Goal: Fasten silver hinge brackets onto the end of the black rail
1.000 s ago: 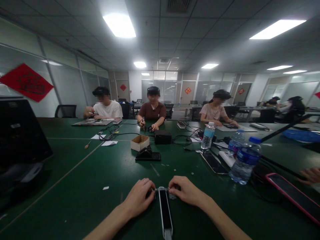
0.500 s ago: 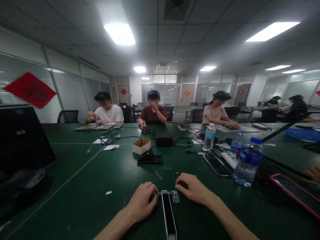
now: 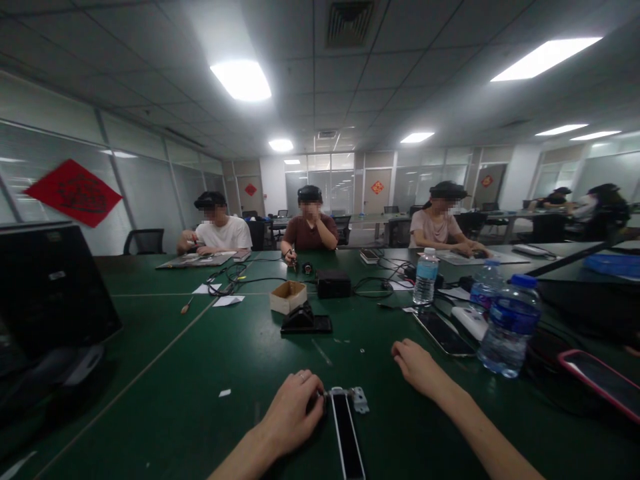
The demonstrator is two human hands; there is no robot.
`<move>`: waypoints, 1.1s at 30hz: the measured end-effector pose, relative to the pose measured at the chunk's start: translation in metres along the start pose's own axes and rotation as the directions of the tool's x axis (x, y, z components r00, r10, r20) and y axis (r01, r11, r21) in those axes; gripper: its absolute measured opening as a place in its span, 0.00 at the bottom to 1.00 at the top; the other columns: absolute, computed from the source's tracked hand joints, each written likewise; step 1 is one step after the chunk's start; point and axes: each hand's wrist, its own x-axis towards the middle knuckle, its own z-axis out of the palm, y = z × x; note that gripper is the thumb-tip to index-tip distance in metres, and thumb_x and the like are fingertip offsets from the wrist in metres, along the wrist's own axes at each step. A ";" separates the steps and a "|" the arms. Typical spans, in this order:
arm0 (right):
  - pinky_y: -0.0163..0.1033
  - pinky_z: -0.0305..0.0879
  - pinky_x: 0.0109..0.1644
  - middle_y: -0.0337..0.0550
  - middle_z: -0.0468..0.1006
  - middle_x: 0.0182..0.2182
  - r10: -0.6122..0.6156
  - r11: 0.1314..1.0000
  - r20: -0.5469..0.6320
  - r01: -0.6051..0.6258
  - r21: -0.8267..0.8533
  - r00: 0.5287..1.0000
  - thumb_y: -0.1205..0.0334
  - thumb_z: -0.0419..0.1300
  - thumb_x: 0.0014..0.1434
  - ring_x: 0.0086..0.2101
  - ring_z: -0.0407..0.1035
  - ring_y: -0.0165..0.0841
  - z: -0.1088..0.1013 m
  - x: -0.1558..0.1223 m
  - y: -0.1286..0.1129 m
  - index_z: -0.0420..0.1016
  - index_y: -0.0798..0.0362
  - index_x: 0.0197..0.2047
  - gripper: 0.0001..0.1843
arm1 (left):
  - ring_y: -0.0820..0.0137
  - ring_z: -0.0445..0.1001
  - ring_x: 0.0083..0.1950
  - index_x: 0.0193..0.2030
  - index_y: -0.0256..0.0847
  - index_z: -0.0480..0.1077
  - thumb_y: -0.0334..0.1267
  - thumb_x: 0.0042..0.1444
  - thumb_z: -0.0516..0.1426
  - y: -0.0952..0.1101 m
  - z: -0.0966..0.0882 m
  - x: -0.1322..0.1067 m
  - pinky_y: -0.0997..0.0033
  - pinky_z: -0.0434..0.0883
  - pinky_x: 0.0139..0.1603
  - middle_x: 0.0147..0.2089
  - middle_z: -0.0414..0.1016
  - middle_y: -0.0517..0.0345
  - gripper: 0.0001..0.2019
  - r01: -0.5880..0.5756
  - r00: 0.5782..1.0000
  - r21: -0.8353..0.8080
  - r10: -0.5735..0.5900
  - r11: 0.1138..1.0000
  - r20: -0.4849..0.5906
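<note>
Bent fingers of my left hand (image 3: 299, 407) close at the upper left side of a long flat bar with a black face and silver edges (image 3: 347, 433); what they hold is hidden. A small metal bracket with holes (image 3: 361, 400) sits at the bar's upper right corner. Farther right, my right hand (image 3: 419, 365) rests low over the table, its fingertips curled together at the surface. Whatever is under them cannot be made out. A tiny light ring (image 3: 363, 351) lies to the left of that hand.
Beyond my hands stand a black stand (image 3: 306, 321), an open cardboard box (image 3: 288, 297) and a black box (image 3: 334, 283). Right of them are a phone (image 3: 444, 333) and water bottles (image 3: 510, 327). A monitor (image 3: 55, 287) is at left. Several people sit across the green table (image 3: 165, 367).
My right hand has moved right, away from the bracket, and its fingertips now cover the spot of a second small ring. My left hand stays beside the bar. The view has shifted slightly.
</note>
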 end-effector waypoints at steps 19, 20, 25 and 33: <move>0.43 0.67 0.49 0.45 0.70 0.48 -0.249 0.954 0.118 0.222 0.203 0.961 0.67 0.52 0.62 0.46 0.68 0.37 -0.004 -0.031 -0.074 0.73 0.51 0.45 0.11 | 0.65 0.68 0.42 0.40 0.39 0.69 0.30 0.60 0.51 -0.001 0.001 -0.001 0.67 0.65 0.42 0.41 0.71 0.54 0.06 -0.023 1.000 0.001 0.023 1.000 -0.020; 0.43 0.67 0.49 0.46 0.70 0.48 -0.254 0.954 0.119 0.228 0.194 0.960 0.67 0.52 0.62 0.46 0.68 0.37 -0.004 -0.031 -0.074 0.73 0.51 0.46 0.12 | 0.65 0.68 0.41 0.40 0.39 0.69 0.30 0.60 0.51 -0.001 0.001 -0.001 0.67 0.65 0.42 0.41 0.71 0.54 0.06 -0.024 0.999 0.004 0.024 1.000 -0.023; 0.43 0.67 0.49 0.47 0.70 0.48 -0.285 0.949 0.085 0.268 0.165 0.955 0.66 0.50 0.63 0.46 0.68 0.38 -0.001 -0.031 -0.072 0.73 0.52 0.47 0.13 | 0.64 0.68 0.41 0.40 0.39 0.69 0.29 0.59 0.51 -0.002 0.003 0.000 0.66 0.65 0.42 0.40 0.71 0.54 0.07 -0.027 0.999 0.030 0.028 0.999 -0.032; 0.44 0.66 0.50 0.50 0.71 0.48 -0.304 0.948 0.103 0.291 0.128 0.947 0.67 0.48 0.64 0.46 0.68 0.38 -0.011 -0.035 -0.083 0.74 0.55 0.47 0.15 | 0.65 0.68 0.41 0.39 0.39 0.69 0.30 0.59 0.50 -0.002 0.006 0.000 0.66 0.65 0.42 0.40 0.71 0.55 0.07 -0.025 0.999 0.037 0.027 0.999 -0.043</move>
